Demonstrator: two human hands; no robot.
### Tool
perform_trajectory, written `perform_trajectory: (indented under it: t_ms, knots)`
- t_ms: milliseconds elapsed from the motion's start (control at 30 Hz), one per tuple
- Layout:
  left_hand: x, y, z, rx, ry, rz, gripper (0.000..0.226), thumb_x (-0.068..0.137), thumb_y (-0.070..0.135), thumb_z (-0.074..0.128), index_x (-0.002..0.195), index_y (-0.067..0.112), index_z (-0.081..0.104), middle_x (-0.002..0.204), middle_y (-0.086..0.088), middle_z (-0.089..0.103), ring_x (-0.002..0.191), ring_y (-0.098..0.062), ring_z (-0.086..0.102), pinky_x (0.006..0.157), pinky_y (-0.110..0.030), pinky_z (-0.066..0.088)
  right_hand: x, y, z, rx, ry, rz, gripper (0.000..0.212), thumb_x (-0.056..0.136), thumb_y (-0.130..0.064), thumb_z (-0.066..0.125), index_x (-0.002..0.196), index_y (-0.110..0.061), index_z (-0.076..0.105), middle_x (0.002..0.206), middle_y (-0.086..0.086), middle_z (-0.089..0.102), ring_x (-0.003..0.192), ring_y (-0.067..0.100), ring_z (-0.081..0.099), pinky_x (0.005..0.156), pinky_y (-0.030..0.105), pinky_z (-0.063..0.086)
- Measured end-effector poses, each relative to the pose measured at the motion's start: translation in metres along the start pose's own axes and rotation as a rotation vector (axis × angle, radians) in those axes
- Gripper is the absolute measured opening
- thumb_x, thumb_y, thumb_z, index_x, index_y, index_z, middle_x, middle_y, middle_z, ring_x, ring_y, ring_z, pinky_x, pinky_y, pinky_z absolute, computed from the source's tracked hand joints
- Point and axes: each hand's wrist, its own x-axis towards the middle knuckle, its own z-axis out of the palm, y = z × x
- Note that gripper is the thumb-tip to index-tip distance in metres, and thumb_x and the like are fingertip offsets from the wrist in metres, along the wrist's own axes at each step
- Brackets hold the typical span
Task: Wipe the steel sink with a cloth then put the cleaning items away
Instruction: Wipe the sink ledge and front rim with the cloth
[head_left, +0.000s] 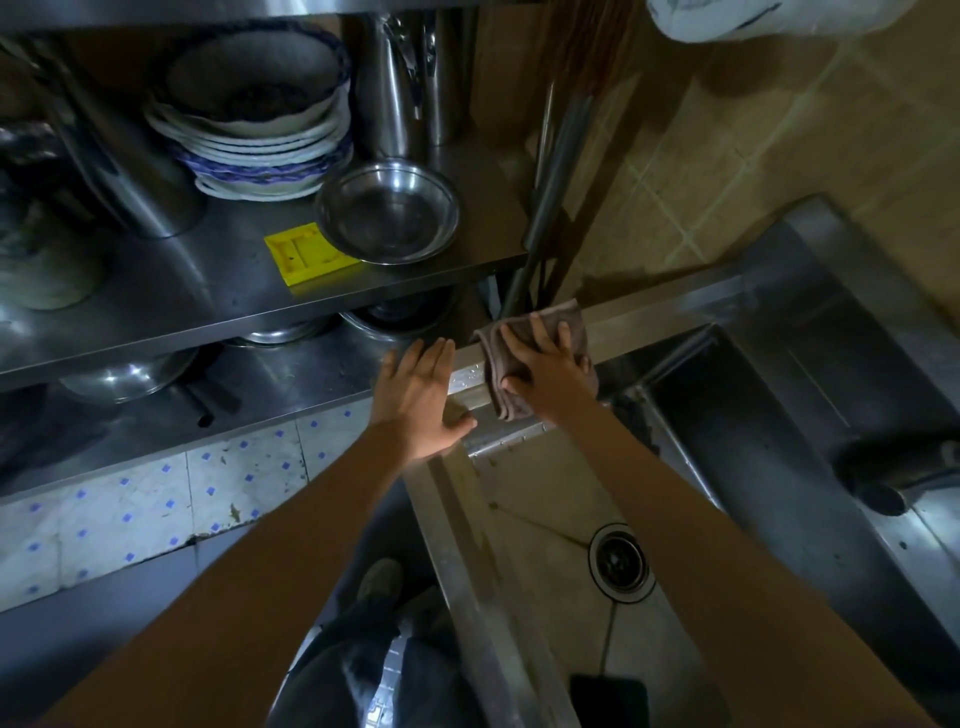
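The cloth (535, 358), a folded brownish rag, lies draped over the far corner rim of the steel sink (670, 317), hanging a little over the rim's inner edge toward the basin. The right hand (545, 364) presses flat on top of the cloth, fingers spread and extended, palm down, not curled around it. Just to the cloth's left, the left hand (423, 395) rests open on the same rim, fingers straight, thumb touching the corner edge; it holds nothing and stays apart from the cloth. Water droplets dot the rim between the two hands. Below the cloth, inside the basin, the round drain (619, 564) sits in the sink floor. Left of the cloth stands a steel shelf (218, 306) rack; on its upper level a steel bowl (388, 210) sits beside a yellow plastic piece (306, 254), with a stack of plates (260, 140) behind them. Pans show on the level beneath. A tiled wall rises behind the cloth.
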Motion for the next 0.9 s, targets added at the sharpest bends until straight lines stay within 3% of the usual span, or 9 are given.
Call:
perform_trajectory:
  t_ms: [267, 533, 767, 900]
  knots:
    - [-0.006, -0.002, -0.001, -0.017, -0.012, -0.030, 0.101, 0.080, 0.070, 0.046, 0.150, 0.012, 0.005, 0.157, -0.007, 0.015, 0.144, -0.026, 0.015, 0.117, -0.049, 0.009, 0.007, -0.001, -0.005, 0.070, 0.013, 0.019, 0.064, 0.094, -0.040, 0.049, 0.148, -0.043, 0.015, 0.159, -0.008, -0.004, 0.145, 0.034, -0.009, 0.111, 0.066, 0.013]
    - [-0.008, -0.012, -0.003, -0.070, -0.015, 0.017, 0.096, 0.082, 0.068, 0.046, 0.150, 0.013, 0.008, 0.158, -0.006, 0.015, 0.144, -0.026, 0.014, 0.118, -0.049, 0.009, 0.008, -0.008, 0.005, -0.070, -0.001, -0.054, 0.061, 0.095, -0.034, 0.045, 0.149, -0.036, 0.016, 0.160, -0.005, 0.005, 0.146, 0.035, -0.002, 0.109, 0.067, 0.020]
    - [-0.010, -0.057, -0.006, -0.080, 0.047, 0.056, 0.085, 0.081, 0.063, 0.041, 0.147, 0.013, 0.027, 0.151, -0.010, 0.032, 0.138, -0.030, 0.029, 0.113, -0.048, 0.016, 0.000, -0.025, -0.001, -0.030, -0.031, 0.010, 0.061, 0.098, -0.035, 0.042, 0.150, -0.039, 0.011, 0.160, -0.008, -0.002, 0.145, 0.038, -0.008, 0.110, 0.067, 0.016]
    - [-0.011, -0.078, -0.013, -0.065, 0.059, 0.082, 0.080, 0.078, 0.059, 0.034, 0.139, 0.008, 0.044, 0.140, -0.015, 0.048, 0.127, -0.036, 0.045, 0.106, -0.053, 0.030, -0.004, -0.037, 0.001, -0.040, -0.054, 0.016, 0.063, 0.097, -0.036, 0.044, 0.149, -0.041, 0.009, 0.160, -0.009, -0.004, 0.145, 0.037, -0.008, 0.110, 0.067, 0.017]
